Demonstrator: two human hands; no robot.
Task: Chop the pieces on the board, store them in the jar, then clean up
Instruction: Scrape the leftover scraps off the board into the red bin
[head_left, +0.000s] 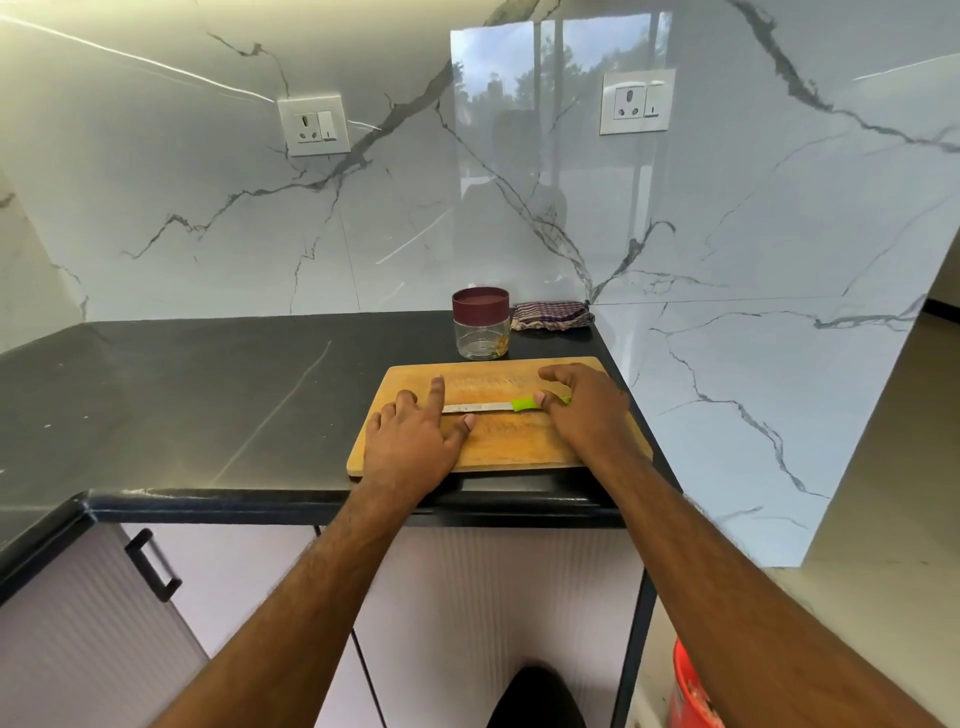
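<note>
A wooden cutting board (498, 444) lies on the black counter near its right end. A knife (485, 408) with a steel blade and a green handle lies flat across the board. My right hand (584, 410) grips the green handle, thumb on its near side. My left hand (415, 441) rests on the board's left part, its index finger straight and lying over the blade tip. Behind the board stands a clear jar (480, 325) with a maroon lid on it. I see no food pieces on the board.
A striped cloth (553, 315) lies folded in the back corner beside the jar. The black counter (208, 405) runs left and turns toward me. A marble wall panel borders the counter's right end. A red bucket (691, 691) stands on the floor at lower right.
</note>
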